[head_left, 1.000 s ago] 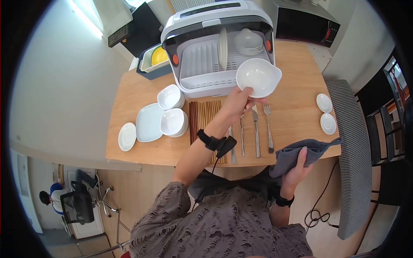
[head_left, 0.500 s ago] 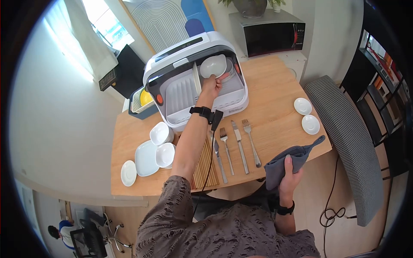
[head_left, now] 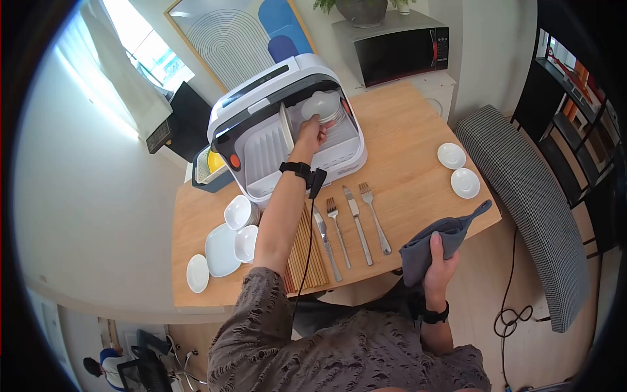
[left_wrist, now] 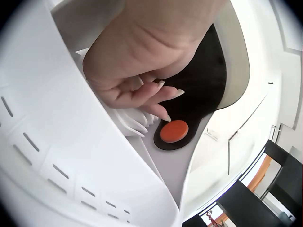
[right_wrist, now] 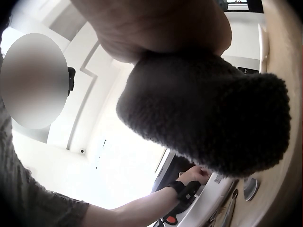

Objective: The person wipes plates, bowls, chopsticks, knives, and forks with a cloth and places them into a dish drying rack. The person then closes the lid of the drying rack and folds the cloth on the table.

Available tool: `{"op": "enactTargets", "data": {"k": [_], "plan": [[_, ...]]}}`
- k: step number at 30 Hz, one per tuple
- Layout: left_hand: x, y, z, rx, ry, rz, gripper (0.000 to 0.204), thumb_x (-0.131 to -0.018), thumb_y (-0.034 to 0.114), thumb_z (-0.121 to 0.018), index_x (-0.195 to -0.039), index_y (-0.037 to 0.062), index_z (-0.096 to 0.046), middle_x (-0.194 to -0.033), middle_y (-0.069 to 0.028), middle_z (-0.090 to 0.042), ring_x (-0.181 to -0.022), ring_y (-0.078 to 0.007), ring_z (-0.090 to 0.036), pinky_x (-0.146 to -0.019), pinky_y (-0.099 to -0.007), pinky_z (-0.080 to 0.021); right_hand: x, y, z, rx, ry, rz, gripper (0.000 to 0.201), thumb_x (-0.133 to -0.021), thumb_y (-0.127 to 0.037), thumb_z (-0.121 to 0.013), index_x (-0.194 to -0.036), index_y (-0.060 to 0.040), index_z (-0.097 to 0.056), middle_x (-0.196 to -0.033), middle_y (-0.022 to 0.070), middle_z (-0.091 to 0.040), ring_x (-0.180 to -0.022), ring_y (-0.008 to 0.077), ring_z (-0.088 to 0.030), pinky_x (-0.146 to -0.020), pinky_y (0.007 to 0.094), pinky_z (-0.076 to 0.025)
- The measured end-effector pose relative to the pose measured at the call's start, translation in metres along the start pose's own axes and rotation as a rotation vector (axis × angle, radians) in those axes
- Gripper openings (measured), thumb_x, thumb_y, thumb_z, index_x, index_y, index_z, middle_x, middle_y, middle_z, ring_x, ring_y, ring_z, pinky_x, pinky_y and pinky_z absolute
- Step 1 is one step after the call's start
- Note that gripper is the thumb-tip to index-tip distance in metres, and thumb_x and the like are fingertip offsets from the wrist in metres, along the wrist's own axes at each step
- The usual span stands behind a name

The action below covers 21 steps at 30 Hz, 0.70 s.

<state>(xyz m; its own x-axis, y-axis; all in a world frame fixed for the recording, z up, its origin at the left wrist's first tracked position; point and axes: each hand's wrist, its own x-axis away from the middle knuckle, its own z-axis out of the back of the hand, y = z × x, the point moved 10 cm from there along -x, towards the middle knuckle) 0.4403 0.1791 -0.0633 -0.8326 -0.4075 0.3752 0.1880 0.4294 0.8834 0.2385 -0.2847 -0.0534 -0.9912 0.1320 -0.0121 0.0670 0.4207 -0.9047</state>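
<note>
Inside the dish dryer (head_left: pixel 346 160) my left hand (head_left: pixel 312 136) pinches the near rim of a white lipped bowl (head_left: pixel 320 104), thumb on top and fingers curled beneath. This bowl overlaps a stack of similar bowls (left_wrist: pixel 130 124), whose rims show past my fingers in the left wrist view. A white plate (head_left: pixel 287 127) stands upright just left of the hand. Low at the table's front right, my right hand (head_left: pixel 440 277) grips a folded dark grey cloth (head_left: pixel 428 251), thumb across its front; the cloth's fuzzy surface (right_wrist: pixel 203 113) fills much of the right wrist view.
Knives and forks (head_left: pixel 353 219) lie in a row beside wooden chopsticks (head_left: pixel 307 255). Square bowls (head_left: pixel 241 212), a pale tray-like plate (head_left: pixel 222 251) and a saucer (head_left: pixel 198 273) sit left. Two small saucers (head_left: pixel 465 183) lie right. A basket (head_left: pixel 212 173) stands beside the dryer.
My left hand has carried the lipped bowl from above the table's middle into the dryer, to the stack. The head view has shifted. My right hand keeps its grip on the cloth.
</note>
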Motion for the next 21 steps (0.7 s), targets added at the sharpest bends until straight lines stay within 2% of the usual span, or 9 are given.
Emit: {"op": "enactTargets", "data": {"k": [3, 5, 7, 9, 11, 15, 16, 18, 21], "plan": [[0.041, -0.002, -0.024, -0.158, 0.007, -0.044, 0.03, -0.097, 0.019, -0.051, -0.12, 0.0032, -0.038, -0.091, -0.0146, -0.069, -0.05, -0.0074, -0.042, -0.039, -0.0225, -0.033, 0.0, 0.005, 0.002, -0.008, -0.012, -0.011, 0.018, -0.093, -0.014, -0.069, -0.098, 0.0033, -0.066, -0.093, 0.0021, -0.066, -0.086, 0.0095, -0.058, -0.08, 0.0253, -0.047], [0.094, 0.01, -0.047, -0.272, 0.194, -0.2, 0.037, -0.094, 0.017, -0.055, -0.124, 0.003, -0.038, -0.076, -0.008, -0.061, -0.05, -0.0088, -0.042, -0.039, -0.0252, -0.032, 0.0, 0.006, 0.001, -0.007, -0.02, -0.011, 0.018, -0.093, -0.014, -0.069, -0.098, 0.0032, -0.066, -0.094, 0.0021, -0.066, -0.086, 0.0095, -0.058, -0.081, 0.0251, -0.046], [0.142, 0.007, -0.089, -0.265, 0.081, -0.313, 0.042, -0.092, 0.014, -0.056, -0.129, 0.0029, -0.037, -0.071, -0.0052, -0.055, -0.049, -0.0095, -0.041, -0.04, -0.0264, -0.032, 0.0, 0.007, 0.002, -0.033, 0.015, -0.003, 0.016, -0.094, -0.013, -0.068, -0.098, 0.0025, -0.066, -0.093, 0.0013, -0.066, -0.087, 0.0093, -0.058, -0.081, 0.0247, -0.046], [0.165, 0.007, -0.136, -0.435, -0.138, -0.565, 0.049, -0.091, 0.011, -0.058, -0.131, -0.0008, -0.033, -0.067, -0.0066, -0.059, -0.053, -0.0135, -0.053, -0.045, -0.0282, -0.039, -0.001, 0.008, 0.001, -0.048, 0.026, 0.0, 0.016, -0.094, -0.013, -0.067, -0.099, 0.0022, -0.065, -0.094, 0.0014, -0.065, -0.088, 0.0095, -0.058, -0.081, 0.025, -0.046], [0.189, -0.006, -0.182, -0.622, -0.313, -0.614, 0.035, -0.094, 0.015, -0.057, -0.125, 0.0025, -0.047, -0.067, -0.0065, -0.059, -0.05, -0.0108, -0.049, -0.042, -0.0267, -0.036, 0.0, 0.009, 0.003, -0.06, 0.033, 0.003, 0.015, -0.094, -0.012, -0.067, -0.101, 0.0019, -0.065, -0.095, 0.0015, -0.065, -0.088, 0.0096, -0.058, -0.081, 0.0253, -0.047], [0.18, -0.095, -0.246, -0.918, -0.647, -0.268, 0.028, -0.097, 0.022, -0.055, -0.104, -0.005, -0.059, -0.068, -0.0103, -0.068, -0.05, -0.0147, -0.062, -0.045, -0.0276, -0.048, 0.004, 0.003, 0.008, -0.152, 0.05, 0.047, 0.019, -0.096, -0.012, -0.064, -0.109, 0.0023, -0.061, -0.1, 0.0037, -0.064, -0.089, 0.0107, -0.059, -0.083, 0.0267, -0.048], [0.175, -0.109, -0.259, -0.914, -0.654, -0.271, 0.028, -0.097, 0.022, -0.055, -0.104, -0.005, -0.059, -0.068, -0.0103, -0.068, -0.05, -0.0147, -0.062, -0.045, -0.0276, -0.048, 0.005, 0.0, 0.011, -0.153, 0.039, 0.06, 0.022, -0.096, -0.013, -0.063, -0.111, 0.0027, -0.06, -0.102, 0.0048, -0.064, -0.09, 0.011, -0.059, -0.083, 0.0271, -0.048], [0.158, -0.132, -0.272, -1.037, -0.555, -0.33, 0.04, -0.098, 0.031, -0.053, -0.085, -0.003, -0.069, -0.072, -0.0164, -0.07, -0.05, -0.0232, -0.065, -0.051, -0.0331, -0.053, 0.007, -0.005, 0.021, -0.137, 0.075, 0.073, 0.022, -0.097, -0.013, -0.063, -0.111, 0.0028, -0.06, -0.103, 0.0051, -0.064, -0.09, 0.0113, -0.059, -0.083, 0.0271, -0.049], [0.154, -0.147, -0.288, -1.258, -0.53, -0.357, 0.048, -0.098, 0.037, -0.054, -0.08, -0.0044, -0.069, -0.075, -0.0193, -0.07, -0.059, -0.0287, -0.068, -0.056, -0.0392, -0.055, 0.008, -0.011, 0.041, -0.133, 0.13, 0.092, 0.024, -0.097, -0.015, -0.063, -0.112, 0.0029, -0.06, -0.104, 0.0057, -0.064, -0.09, 0.0119, -0.06, -0.083, 0.0274, -0.049]]}}
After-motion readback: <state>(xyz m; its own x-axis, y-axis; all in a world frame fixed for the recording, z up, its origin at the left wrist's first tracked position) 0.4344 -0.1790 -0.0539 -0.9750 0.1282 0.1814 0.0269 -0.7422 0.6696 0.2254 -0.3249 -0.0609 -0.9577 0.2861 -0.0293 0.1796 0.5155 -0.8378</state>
